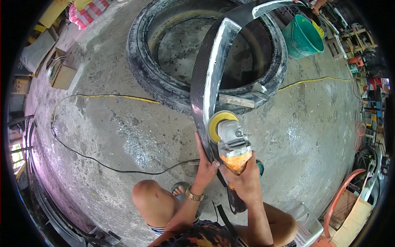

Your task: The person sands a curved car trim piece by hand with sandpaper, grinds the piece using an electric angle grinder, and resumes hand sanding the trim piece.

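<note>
A long curved dark panel (pixel 199 82) with a carbon-weave pattern and white-coated inner edges rises from my hands and arcs to the upper right. My left hand (pixel 207 166) grips its lower end, fingers along the outer edge. In my right hand (pixel 247 181) is an angle grinder (pixel 235 158) with an orange body and grey head. Its yellow disc (pixel 215 123) lies against or very close to the panel's inner edge; exact contact is hard to tell. At the panel's far end, another person's hand (pixel 317 5) shows partly.
A large dusty tire (pixel 140 68) lies flat beneath the panel, with a flat strip (pixel 236 101) on its near rim. A green bucket (pixel 302 39) stands right of it. A yellow and black cord (pixel 119 96) crosses the floor. A white plastic stool (pixel 308 226) is at lower right.
</note>
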Demonstrator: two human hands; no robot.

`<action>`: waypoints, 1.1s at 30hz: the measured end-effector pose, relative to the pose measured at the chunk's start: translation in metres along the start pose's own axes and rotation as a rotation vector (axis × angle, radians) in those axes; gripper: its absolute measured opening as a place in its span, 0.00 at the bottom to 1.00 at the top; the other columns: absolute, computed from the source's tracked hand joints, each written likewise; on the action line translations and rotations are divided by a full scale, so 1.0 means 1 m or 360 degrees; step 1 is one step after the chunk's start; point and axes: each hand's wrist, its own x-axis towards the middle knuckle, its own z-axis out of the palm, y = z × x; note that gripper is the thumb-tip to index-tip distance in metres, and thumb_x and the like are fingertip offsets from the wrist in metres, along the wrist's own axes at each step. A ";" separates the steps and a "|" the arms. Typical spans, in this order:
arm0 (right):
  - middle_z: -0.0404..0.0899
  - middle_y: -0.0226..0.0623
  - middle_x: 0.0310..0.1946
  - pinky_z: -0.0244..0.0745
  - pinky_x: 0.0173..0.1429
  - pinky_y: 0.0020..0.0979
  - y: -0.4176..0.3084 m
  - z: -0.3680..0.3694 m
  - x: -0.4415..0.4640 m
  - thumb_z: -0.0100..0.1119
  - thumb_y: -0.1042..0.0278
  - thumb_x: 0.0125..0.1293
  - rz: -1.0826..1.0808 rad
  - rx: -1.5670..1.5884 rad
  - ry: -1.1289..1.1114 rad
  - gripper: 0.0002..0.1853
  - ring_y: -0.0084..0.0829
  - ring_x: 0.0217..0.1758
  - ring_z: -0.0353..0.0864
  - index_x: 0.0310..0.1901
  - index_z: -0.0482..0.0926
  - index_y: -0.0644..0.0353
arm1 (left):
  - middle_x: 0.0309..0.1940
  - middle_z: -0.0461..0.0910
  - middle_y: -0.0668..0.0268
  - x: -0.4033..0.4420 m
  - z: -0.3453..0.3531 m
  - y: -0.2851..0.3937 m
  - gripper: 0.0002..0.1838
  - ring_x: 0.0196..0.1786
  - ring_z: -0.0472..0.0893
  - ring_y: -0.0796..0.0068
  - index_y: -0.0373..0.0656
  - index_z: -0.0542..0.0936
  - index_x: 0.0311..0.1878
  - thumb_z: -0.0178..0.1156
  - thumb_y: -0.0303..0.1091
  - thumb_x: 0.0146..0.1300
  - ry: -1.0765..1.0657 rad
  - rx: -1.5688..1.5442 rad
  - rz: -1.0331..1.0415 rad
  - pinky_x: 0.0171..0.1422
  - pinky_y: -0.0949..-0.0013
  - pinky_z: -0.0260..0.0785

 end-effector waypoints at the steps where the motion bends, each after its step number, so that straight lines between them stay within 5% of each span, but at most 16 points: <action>1: 0.85 0.48 0.43 0.80 0.48 0.35 0.000 0.001 0.000 0.76 0.71 0.57 0.0020 -0.0026 -0.0006 0.29 0.32 0.46 0.87 0.53 0.68 0.69 | 0.83 0.38 0.54 0.000 0.000 0.000 0.69 0.82 0.47 0.64 0.46 0.21 0.81 0.70 0.56 0.62 0.0011 0.0009 -0.0014 0.85 0.60 0.42; 15: 0.85 0.48 0.42 0.80 0.47 0.34 -0.004 -0.001 0.010 0.77 0.70 0.56 0.0041 -0.0083 -0.0003 0.28 0.34 0.44 0.87 0.52 0.68 0.67 | 0.83 0.38 0.54 0.000 -0.002 -0.001 0.67 0.82 0.49 0.63 0.45 0.22 0.81 0.66 0.58 0.64 0.0014 0.0110 -0.0001 0.84 0.59 0.44; 17: 0.85 0.57 0.37 0.81 0.43 0.42 -0.001 -0.003 0.011 0.77 0.61 0.57 -0.0106 -0.0017 0.0060 0.30 0.56 0.44 0.87 0.48 0.66 0.69 | 0.83 0.38 0.54 0.000 -0.001 0.002 0.66 0.81 0.50 0.63 0.45 0.22 0.81 0.66 0.57 0.65 0.0020 0.0080 -0.0022 0.84 0.59 0.44; 21: 0.85 0.57 0.37 0.81 0.43 0.42 -0.002 -0.011 0.001 0.77 0.60 0.57 -0.0004 -0.0082 0.0011 0.30 0.55 0.44 0.87 0.47 0.66 0.69 | 0.83 0.38 0.54 -0.001 -0.002 0.004 0.62 0.81 0.50 0.63 0.45 0.22 0.81 0.62 0.51 0.67 -0.0009 0.0091 -0.0075 0.84 0.60 0.44; 23: 0.84 0.48 0.45 0.79 0.52 0.35 -0.001 -0.011 -0.004 0.76 0.70 0.56 0.0129 -0.0003 -0.0034 0.28 0.36 0.47 0.86 0.52 0.68 0.67 | 0.83 0.38 0.53 0.001 -0.005 -0.001 0.61 0.82 0.49 0.63 0.44 0.22 0.81 0.61 0.49 0.67 -0.0017 0.0120 -0.0038 0.84 0.60 0.43; 27: 0.83 0.48 0.46 0.78 0.54 0.37 0.003 -0.010 -0.008 0.77 0.68 0.56 0.0171 -0.0104 -0.0052 0.29 0.37 0.48 0.85 0.52 0.68 0.68 | 0.83 0.36 0.52 0.002 -0.005 -0.002 0.62 0.83 0.45 0.62 0.43 0.23 0.81 0.61 0.53 0.67 -0.0010 0.0264 0.0041 0.85 0.60 0.39; 29: 0.85 0.56 0.36 0.81 0.42 0.44 0.008 -0.009 -0.008 0.76 0.57 0.57 -0.0094 -0.0195 -0.0056 0.32 0.57 0.43 0.87 0.48 0.64 0.69 | 0.83 0.35 0.52 0.003 -0.004 -0.001 0.63 0.83 0.44 0.61 0.43 0.23 0.81 0.62 0.57 0.66 -0.0012 0.0223 0.0023 0.85 0.60 0.38; 33: 0.84 0.56 0.36 0.81 0.42 0.44 0.011 -0.007 -0.009 0.76 0.57 0.58 -0.0115 -0.0123 -0.0035 0.32 0.57 0.42 0.87 0.48 0.64 0.69 | 0.83 0.35 0.52 0.003 -0.002 0.000 0.69 0.83 0.45 0.61 0.43 0.23 0.81 0.63 0.68 0.62 0.0024 0.0242 0.0020 0.85 0.59 0.38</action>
